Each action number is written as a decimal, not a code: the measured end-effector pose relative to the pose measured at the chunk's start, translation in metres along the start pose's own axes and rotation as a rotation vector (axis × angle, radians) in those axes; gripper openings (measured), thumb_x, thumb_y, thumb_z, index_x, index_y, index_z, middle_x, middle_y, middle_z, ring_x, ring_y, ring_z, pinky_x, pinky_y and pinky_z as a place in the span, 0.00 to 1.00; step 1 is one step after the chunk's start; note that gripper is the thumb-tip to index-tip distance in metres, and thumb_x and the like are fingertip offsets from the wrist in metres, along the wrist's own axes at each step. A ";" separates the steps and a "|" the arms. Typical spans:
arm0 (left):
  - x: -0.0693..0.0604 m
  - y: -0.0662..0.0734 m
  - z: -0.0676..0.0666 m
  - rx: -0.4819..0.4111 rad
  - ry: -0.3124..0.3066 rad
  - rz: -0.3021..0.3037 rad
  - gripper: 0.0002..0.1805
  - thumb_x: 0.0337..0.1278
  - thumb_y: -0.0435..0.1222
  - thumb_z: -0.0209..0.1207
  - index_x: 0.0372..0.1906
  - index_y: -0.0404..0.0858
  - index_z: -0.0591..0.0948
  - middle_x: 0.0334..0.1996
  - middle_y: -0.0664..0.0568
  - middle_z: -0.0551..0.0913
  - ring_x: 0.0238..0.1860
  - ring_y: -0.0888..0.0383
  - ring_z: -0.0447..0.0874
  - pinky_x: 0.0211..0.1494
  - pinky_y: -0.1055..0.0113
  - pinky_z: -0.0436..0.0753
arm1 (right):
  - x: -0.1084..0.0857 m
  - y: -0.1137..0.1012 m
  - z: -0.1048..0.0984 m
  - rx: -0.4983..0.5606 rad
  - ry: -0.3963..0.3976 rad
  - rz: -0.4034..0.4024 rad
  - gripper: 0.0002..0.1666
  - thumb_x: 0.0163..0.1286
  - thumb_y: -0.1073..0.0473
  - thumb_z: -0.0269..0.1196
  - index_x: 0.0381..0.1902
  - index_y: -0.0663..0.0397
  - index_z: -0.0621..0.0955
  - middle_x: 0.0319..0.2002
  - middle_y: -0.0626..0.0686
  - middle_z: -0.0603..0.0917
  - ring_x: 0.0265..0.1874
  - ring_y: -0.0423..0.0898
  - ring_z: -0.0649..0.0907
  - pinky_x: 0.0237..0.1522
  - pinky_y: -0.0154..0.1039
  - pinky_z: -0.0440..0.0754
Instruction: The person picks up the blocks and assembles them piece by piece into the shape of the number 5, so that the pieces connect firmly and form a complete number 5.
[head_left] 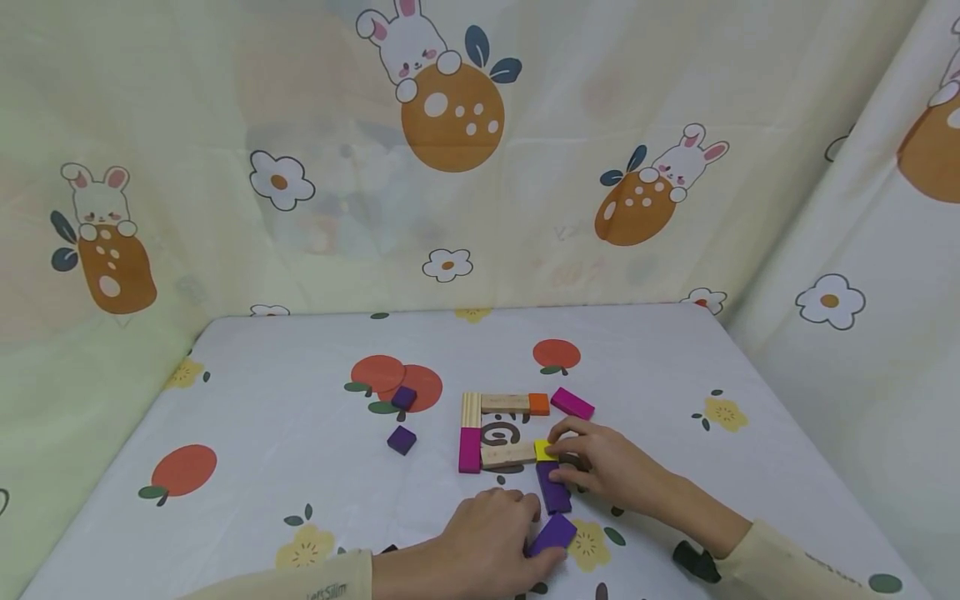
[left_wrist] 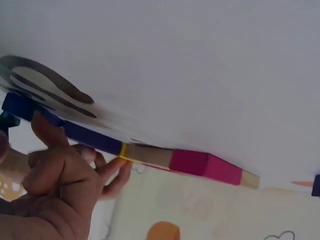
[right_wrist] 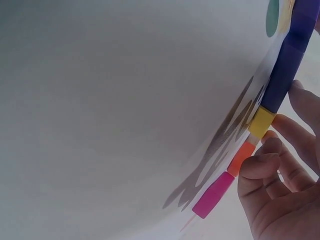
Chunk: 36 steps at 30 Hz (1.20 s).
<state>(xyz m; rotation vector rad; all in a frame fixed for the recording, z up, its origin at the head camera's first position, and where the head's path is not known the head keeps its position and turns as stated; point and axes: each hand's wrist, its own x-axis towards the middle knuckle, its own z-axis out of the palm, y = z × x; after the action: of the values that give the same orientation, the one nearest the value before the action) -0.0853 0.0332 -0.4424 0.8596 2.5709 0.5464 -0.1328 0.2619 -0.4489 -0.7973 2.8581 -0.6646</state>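
My left hand pinches a loose purple block between thumb and fingers, near the front. My right hand touches the right side of a yellow block and an upright-lying purple block just below it. In the right wrist view the fingers of this hand rest near the yellow block and the purple block. These two adjoin a wooden block, which meets a magenta block. A plain wooden block, another wooden one and an orange block continue the outline.
A magenta block lies right of the orange one. Two dark purple blocks lie apart on the left. A black object is by the right sleeve. Patterned cloth covers the table, with curtains behind.
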 end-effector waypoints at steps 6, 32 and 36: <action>-0.006 -0.016 -0.016 0.185 0.278 0.153 0.17 0.75 0.50 0.60 0.59 0.47 0.86 0.52 0.55 0.88 0.55 0.58 0.83 0.56 0.62 0.85 | 0.000 0.000 0.000 -0.002 0.005 -0.010 0.16 0.69 0.50 0.74 0.52 0.49 0.90 0.56 0.46 0.84 0.39 0.36 0.79 0.40 0.28 0.81; 0.006 -0.087 -0.034 0.112 0.424 0.104 0.14 0.65 0.37 0.70 0.53 0.53 0.93 0.69 0.37 0.81 0.46 0.48 0.74 0.45 0.57 0.61 | -0.002 0.000 -0.002 0.019 -0.007 -0.023 0.16 0.70 0.50 0.73 0.51 0.51 0.90 0.56 0.47 0.84 0.37 0.36 0.78 0.39 0.28 0.79; 0.008 -0.088 -0.034 0.117 0.422 0.117 0.13 0.65 0.37 0.70 0.52 0.52 0.93 0.68 0.37 0.81 0.47 0.46 0.76 0.46 0.57 0.65 | -0.002 0.000 -0.003 0.029 0.002 -0.033 0.16 0.70 0.51 0.73 0.51 0.51 0.90 0.56 0.48 0.84 0.37 0.36 0.79 0.39 0.28 0.80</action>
<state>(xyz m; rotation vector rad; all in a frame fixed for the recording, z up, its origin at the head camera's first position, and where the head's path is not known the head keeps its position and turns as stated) -0.1492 -0.0349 -0.4562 1.0329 2.9703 0.6798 -0.1314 0.2636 -0.4465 -0.8418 2.8360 -0.7100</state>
